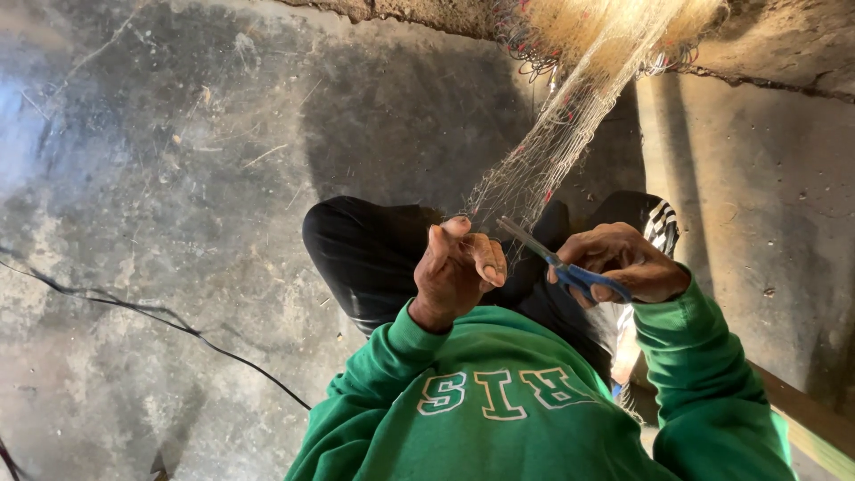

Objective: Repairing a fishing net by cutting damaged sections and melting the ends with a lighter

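A fine pale fishing net (570,116) hangs in a stretched bundle from the top of the view down to my hands. My left hand (456,267) pinches the lower end of the net between thumb and fingers. My right hand (623,260) holds scissors (557,260) with blue handles. Their metal blades point up and left toward the net strands by my left hand. Green sweatshirt sleeves cover both arms, and my dark trousers lie under the hands.
Rough grey concrete floor (178,178) lies all around. A thin black cable (134,307) runs across it at the left. A heap of net with red bits (534,40) sits against a cracked ledge at the top. A wooden plank (810,419) shows at lower right.
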